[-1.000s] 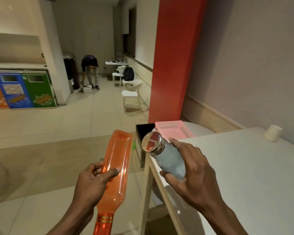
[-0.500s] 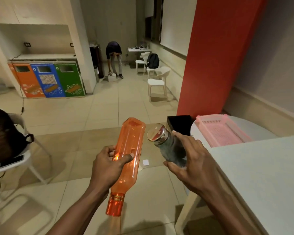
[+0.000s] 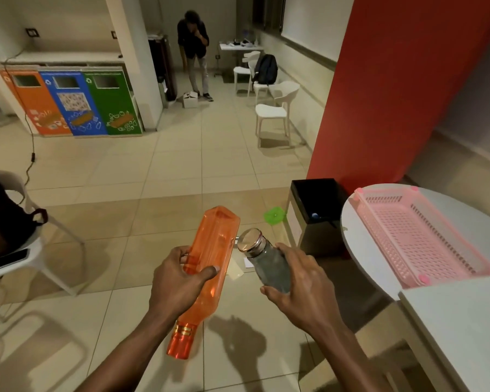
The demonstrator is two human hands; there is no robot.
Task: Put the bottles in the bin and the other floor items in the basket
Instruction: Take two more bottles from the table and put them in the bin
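Note:
My left hand (image 3: 178, 284) grips an orange plastic bottle (image 3: 210, 250) around its middle, base pointing away from me and cap towards me. My right hand (image 3: 297, 284) holds a grey metal bottle (image 3: 269, 264) with its shiny steel base tilted up and left. A black bin (image 3: 300, 190) stands on the floor ahead to the right, beside the red pillar, with something blue-capped inside. A pink perforated basket (image 3: 425, 236) rests on the round white table (image 3: 359, 250) at the right. On the floor lie a green lid-like item (image 3: 273, 215) and pale paper pieces (image 3: 238, 270).
A white chair (image 3: 31, 258) with a dark backpack and a phone stands at the left. Orange, blue and green recycling bins (image 3: 74, 103) line the far wall. A person (image 3: 194, 52) bends over a box far ahead. White chairs (image 3: 275, 111) stand near the red pillar (image 3: 393, 94).
The view has swung left and down, away from the white table. Both hands keep their bottles, now held lower over the floor, and the bin and basket show more fully.

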